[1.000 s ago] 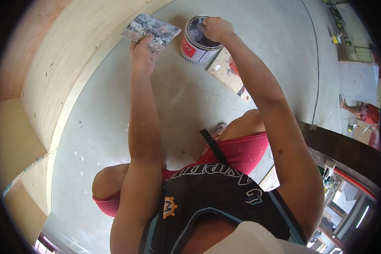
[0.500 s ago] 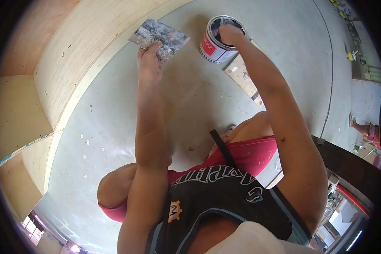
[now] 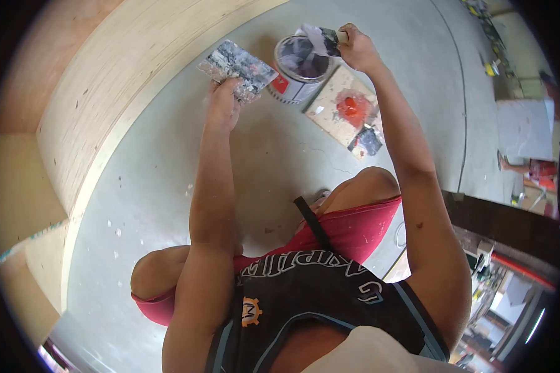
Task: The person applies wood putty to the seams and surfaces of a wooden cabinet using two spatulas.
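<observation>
In my left hand (image 3: pixel 223 107) is a flat rectangular board (image 3: pixel 238 67) smeared with grey, white and dark filler; my fingers are closed on its near edge. My right hand (image 3: pixel 359 51) grips a putty knife (image 3: pixel 331 42) by its handle, to the right of and above the can's rim. Pale grey paste (image 3: pixel 314 38) covers the end of the blade. Below it, the open metal can (image 3: pixel 297 90) with a red and white label stands on the floor, with greyish paste inside.
Beside the can lies a pale board (image 3: pixel 322 110) bearing a red-orange blob (image 3: pixel 351 110) and a dark, smeared flat piece (image 3: pixel 369 140). A curved plywood structure (image 3: pixel 99 93) borders the grey floor (image 3: pixel 149 186) on the left. Another person's leg (image 3: pixel 513 166) shows far right.
My right hand has risen out of the can and moved right, bringing up the putty knife with paste on it. The left hand still holds the smeared board; more of the floor board shows.
</observation>
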Available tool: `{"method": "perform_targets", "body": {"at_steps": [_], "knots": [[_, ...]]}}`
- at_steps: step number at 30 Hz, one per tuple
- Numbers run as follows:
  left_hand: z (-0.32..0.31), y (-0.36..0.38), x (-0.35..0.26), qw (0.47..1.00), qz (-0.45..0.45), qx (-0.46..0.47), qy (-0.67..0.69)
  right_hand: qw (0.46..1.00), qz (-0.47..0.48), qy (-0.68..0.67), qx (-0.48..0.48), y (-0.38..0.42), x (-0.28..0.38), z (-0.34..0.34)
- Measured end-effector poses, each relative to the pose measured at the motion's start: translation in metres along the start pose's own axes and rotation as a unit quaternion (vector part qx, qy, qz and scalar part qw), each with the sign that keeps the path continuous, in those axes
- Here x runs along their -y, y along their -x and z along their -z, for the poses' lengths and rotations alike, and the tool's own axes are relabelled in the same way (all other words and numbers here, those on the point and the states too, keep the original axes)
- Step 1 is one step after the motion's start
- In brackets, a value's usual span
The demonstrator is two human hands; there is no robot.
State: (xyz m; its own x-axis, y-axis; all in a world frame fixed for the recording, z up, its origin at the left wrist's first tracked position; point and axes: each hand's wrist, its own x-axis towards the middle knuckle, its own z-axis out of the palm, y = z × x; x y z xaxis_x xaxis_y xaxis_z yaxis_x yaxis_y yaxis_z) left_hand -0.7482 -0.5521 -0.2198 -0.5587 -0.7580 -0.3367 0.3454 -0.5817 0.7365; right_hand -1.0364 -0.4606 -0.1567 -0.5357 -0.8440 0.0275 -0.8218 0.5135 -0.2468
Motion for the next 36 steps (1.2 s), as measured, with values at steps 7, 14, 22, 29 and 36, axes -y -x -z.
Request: {"method": "perform_targets", "body": {"at_steps": [7,14,22,29,36], "knots": [[-0.085,-0.016,0.019,0.975,0.081,0.19,0.083,0.938,0.044,-0.32,-0.128,0.084,-0.004,0.088],[-0.133,-0.003,-0.002,0.903,0.102,0.345,0.233,0.882,0.126,-0.359,-0.278,0.14,0.022,0.11],[-0.127,0.021,-0.041,0.889,-0.013,0.386,0.244,0.918,0.3,-0.089,-0.242,0.141,0.066,0.113],[-0.105,0.011,-0.034,0.905,-0.034,0.385,0.179,0.934,0.265,-0.034,-0.236,0.126,0.069,0.101],[-0.101,0.019,-0.044,0.878,-0.047,0.431,0.202,0.954,0.193,-0.089,-0.214,0.113,0.022,0.06]]}}
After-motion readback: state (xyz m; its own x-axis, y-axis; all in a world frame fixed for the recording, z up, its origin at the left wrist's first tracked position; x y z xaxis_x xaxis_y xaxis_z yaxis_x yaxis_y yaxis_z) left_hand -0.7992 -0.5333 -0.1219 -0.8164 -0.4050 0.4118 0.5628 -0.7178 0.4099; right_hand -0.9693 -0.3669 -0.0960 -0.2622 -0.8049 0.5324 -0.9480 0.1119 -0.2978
